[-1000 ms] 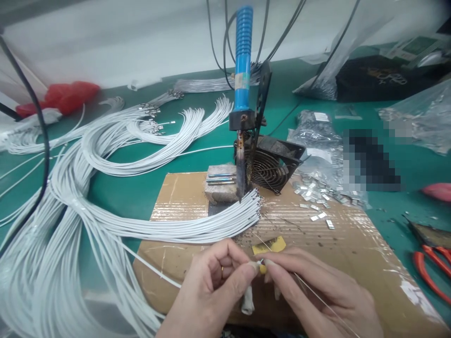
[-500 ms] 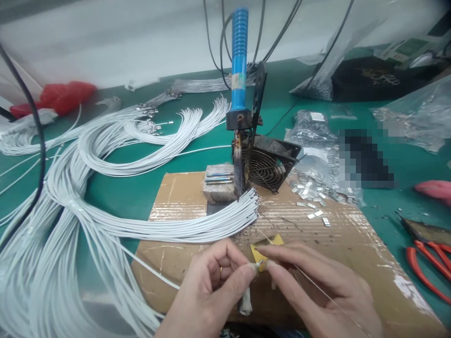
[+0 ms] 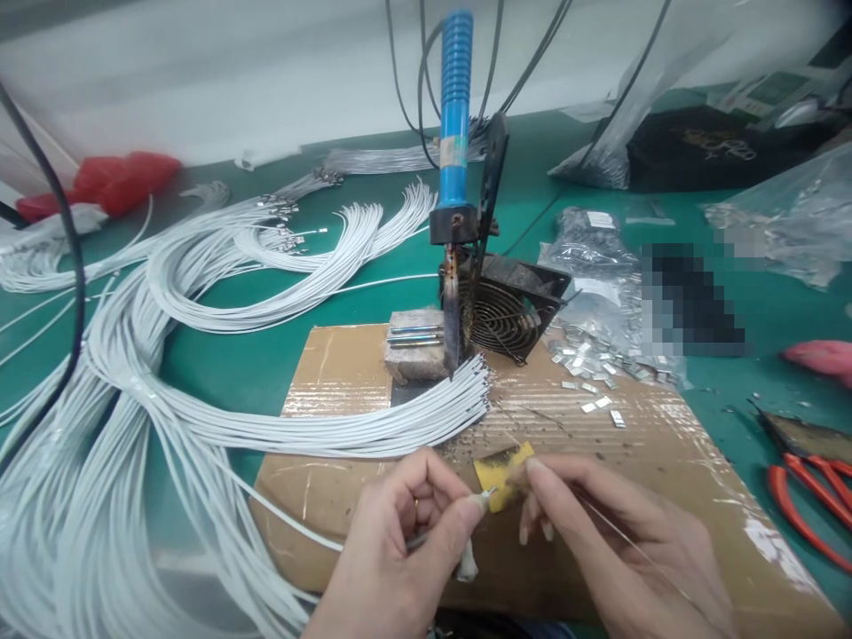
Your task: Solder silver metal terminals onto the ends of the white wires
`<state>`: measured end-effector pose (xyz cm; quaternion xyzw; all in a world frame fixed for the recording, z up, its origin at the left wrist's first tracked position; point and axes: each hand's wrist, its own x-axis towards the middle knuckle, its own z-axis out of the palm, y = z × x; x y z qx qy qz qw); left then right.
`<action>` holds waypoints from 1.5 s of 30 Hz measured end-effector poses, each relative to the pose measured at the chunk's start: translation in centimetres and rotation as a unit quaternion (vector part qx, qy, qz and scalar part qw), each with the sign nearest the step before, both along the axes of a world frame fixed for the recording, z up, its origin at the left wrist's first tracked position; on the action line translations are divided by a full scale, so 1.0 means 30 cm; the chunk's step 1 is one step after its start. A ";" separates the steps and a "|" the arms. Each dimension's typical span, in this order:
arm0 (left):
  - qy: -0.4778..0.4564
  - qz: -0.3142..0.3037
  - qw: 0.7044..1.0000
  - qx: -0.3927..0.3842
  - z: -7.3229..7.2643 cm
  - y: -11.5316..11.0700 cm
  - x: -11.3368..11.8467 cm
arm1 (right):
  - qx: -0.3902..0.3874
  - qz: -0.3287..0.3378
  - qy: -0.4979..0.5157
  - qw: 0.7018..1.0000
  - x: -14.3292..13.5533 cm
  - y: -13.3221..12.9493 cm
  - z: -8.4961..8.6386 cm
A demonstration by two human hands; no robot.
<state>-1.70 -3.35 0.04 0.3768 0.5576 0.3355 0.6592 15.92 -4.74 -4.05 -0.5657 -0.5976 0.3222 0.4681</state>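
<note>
My left hand (image 3: 406, 537) is closed, pinching the end of a white cable (image 3: 303, 524) between thumb and forefinger. A small bare metal tip (image 3: 491, 490) pokes out past the thumb. My right hand (image 3: 619, 532) is just to the right, thumb and forefinger together; a thin solder wire (image 3: 639, 552) runs through it. The fingertips are apart from the cable tip and slightly blurred. Beneath both hands lies a yellow square (image 3: 489, 475) with dark smudges, on a cardboard sheet (image 3: 666, 479). A pale fingertip cover or cloth (image 3: 468, 565) shows under my left thumb.
A blue-handled soldering iron (image 3: 454, 115) stands tip down in a holder beyond my hands. Beside it are a fan (image 3: 512, 311), a grey block (image 3: 414, 355) and loose metal pieces (image 3: 586, 364). Bundled white cables (image 3: 346, 430) fill the left; red-handled pliers (image 3: 805, 479) lie right.
My right thumb and forefinger have drawn away from the cable tip, to the right and slightly up. My left hand stays nearly in place with the cable.
</note>
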 end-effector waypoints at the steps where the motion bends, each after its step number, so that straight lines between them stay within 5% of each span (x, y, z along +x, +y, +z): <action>1: 0.000 -0.001 1.000 0.000 0.000 0.000 0.001 | -0.005 0.016 -0.017 1.000 -0.006 0.002 0.003; 7: -0.028 -0.009 0.999 -0.018 -0.002 -0.007 0.005 | -0.004 0.080 -0.059 0.995 -0.035 0.011 0.014; 13: -0.038 0.008 0.998 -0.043 0.019 -0.003 -0.015 | 0.020 0.018 -0.060 0.998 0.023 0.026 0.016; 17: -0.039 0.014 0.998 -0.046 0.024 -0.004 -0.017 | 0.061 0.056 -0.075 0.994 0.012 0.021 0.013; 22: -0.035 0.011 0.998 -0.048 0.020 -0.012 -0.014 | 0.052 -0.019 -0.061 0.997 -0.006 0.014 0.004; 29: -0.045 0.000 0.998 -0.045 0.015 -0.010 -0.013 | 0.032 -0.041 -0.033 0.998 0.035 0.019 0.012; 40: -0.050 -0.002 0.998 -0.040 0.016 -0.009 -0.015 | -0.001 0.096 0.023 0.995 0.006 0.010 0.017; 45: -0.060 -0.001 0.997 -0.055 0.015 -0.010 -0.011 | 0.063 0.125 -0.027 0.990 0.010 0.015 0.020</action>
